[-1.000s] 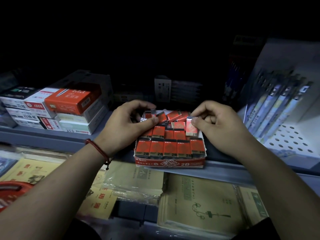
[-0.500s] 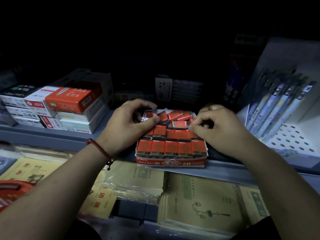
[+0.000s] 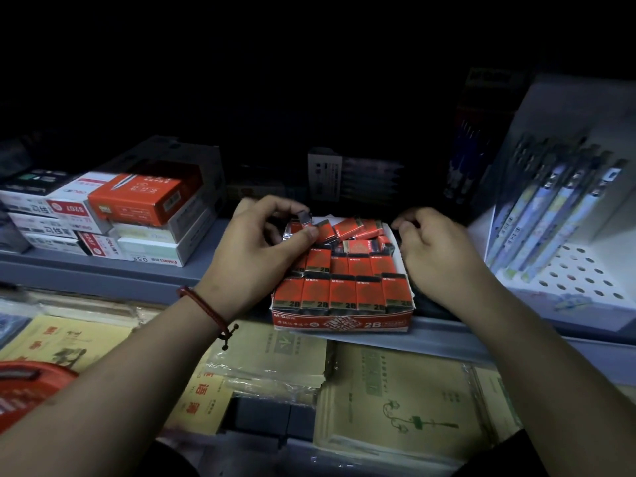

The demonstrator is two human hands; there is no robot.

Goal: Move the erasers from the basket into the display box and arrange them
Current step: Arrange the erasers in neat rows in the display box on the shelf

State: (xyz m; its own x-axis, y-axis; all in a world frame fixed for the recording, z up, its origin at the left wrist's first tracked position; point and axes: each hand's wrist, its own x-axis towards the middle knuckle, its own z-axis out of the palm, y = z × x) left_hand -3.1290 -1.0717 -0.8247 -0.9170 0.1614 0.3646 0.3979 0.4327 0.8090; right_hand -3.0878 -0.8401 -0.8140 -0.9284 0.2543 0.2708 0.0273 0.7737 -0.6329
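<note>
Left hand (image 3: 261, 249): my fingers pinch one eraser (image 3: 305, 216) over the back-left corner of the display box (image 3: 344, 326) on the shelf (image 3: 137, 270). Right hand (image 3: 437, 246): fingers curled at the box's right rim; whether they hold anything, I cannot tell. Front rows (image 3: 344, 292) packed neatly.

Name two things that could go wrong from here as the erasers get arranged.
1. The display box sits at the front edge of the shelf; a push from the left hand might slide it off.
2. The back erasers lie tilted and piled; pressing in the pinched eraser may knock them askew.
</note>
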